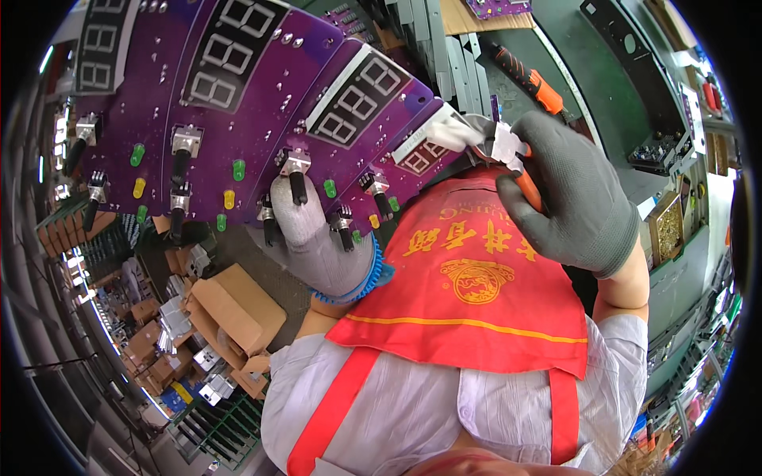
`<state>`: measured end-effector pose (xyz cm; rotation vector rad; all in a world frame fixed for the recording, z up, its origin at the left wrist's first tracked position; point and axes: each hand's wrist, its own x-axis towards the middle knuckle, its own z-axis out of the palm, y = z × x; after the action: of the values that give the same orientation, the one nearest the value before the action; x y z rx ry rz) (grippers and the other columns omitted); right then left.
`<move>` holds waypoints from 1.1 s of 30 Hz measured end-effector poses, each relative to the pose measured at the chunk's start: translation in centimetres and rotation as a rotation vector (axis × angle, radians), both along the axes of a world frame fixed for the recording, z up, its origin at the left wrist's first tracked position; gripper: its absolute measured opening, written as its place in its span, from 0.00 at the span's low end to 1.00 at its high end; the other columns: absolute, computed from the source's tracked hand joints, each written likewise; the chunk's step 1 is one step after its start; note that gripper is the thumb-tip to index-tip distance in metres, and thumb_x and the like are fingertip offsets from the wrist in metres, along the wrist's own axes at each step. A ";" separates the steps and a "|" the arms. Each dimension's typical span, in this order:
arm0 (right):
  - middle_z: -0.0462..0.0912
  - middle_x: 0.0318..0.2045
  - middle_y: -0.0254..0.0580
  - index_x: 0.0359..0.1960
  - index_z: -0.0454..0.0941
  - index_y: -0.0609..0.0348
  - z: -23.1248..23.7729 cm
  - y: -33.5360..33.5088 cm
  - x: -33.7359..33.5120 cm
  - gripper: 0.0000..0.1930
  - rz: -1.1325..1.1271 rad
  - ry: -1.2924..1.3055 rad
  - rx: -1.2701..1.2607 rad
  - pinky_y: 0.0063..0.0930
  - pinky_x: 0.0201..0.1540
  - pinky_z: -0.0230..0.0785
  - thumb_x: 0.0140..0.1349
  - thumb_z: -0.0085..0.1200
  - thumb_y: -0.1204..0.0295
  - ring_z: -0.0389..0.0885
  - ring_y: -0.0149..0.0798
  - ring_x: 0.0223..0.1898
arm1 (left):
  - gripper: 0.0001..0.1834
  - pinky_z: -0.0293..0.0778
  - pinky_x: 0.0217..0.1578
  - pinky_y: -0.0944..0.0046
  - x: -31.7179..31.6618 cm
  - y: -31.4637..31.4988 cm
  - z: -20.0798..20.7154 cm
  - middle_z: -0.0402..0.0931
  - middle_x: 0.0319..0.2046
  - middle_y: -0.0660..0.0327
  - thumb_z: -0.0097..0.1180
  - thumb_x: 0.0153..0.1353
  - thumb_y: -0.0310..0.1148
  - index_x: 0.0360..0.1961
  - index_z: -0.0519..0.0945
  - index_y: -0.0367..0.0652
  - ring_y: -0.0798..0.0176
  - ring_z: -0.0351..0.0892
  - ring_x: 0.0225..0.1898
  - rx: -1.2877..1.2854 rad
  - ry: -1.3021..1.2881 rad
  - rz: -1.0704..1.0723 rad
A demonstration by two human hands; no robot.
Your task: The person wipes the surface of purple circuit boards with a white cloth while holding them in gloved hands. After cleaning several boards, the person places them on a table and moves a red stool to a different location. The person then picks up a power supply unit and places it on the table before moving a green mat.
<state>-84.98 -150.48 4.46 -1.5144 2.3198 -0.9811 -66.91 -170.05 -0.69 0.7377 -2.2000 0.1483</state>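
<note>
My left hand [308,230], in a light grey glove with a blue cuff, is closed on the lower edge of a purple circuit board [262,119]. Its thumb lies on the front beside a potentiometer [297,168]; the other fingers are hidden behind. The board carries black digit displays [361,95], more potentiometers and green and yellow LEDs [229,198]. In a dark grey glove, my right hand [583,194] grips cutting pliers [525,189] with orange-red handles. Their head meets the board's right end, next to a blurred white piece [452,133] whose kind I cannot make out.
An orange and black hand tool [530,79] lies on the green bench beyond my right hand. Metal rails [467,67] stand behind the board. A black tray of small parts [665,151] sits at the right. Cardboard boxes [238,305] are on the left.
</note>
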 end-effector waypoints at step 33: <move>0.74 0.24 0.41 0.33 0.71 0.55 2.2 0.7 4.3 0.14 0.388 0.042 0.112 0.41 0.25 0.68 0.43 0.59 0.74 0.78 0.46 0.26 | 0.23 0.74 0.43 0.64 -4.9 4.5 0.1 0.76 0.46 0.57 0.61 0.57 0.28 0.54 0.72 0.34 0.65 0.76 0.40 0.948 0.861 -0.253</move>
<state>-80.67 -149.77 6.62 -1.8552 1.9582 -0.7125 -71.79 -165.58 -0.60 0.7785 -1.4038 -1.1879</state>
